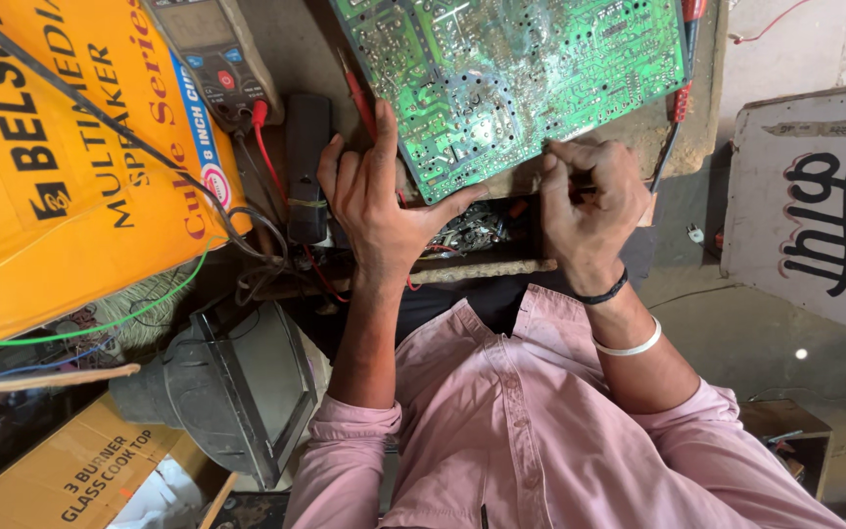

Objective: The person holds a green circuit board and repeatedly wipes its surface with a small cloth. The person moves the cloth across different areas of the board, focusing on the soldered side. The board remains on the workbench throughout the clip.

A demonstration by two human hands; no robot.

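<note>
Between both hands lies the green circuit board (511, 83), solder side up; left hand (379, 201) spread, steadying its edge, right hand (589, 206) pinching the near edge (loosely, it seems), so it could slip onto the screws (472, 230) below.

orange box (51, 167) left, white sign (815, 206) right

Circuit board (511, 78) hemmed by multimeter (212, 59), probe leads (266, 157), orange box (61, 167); open floor (736, 333) right.
</note>
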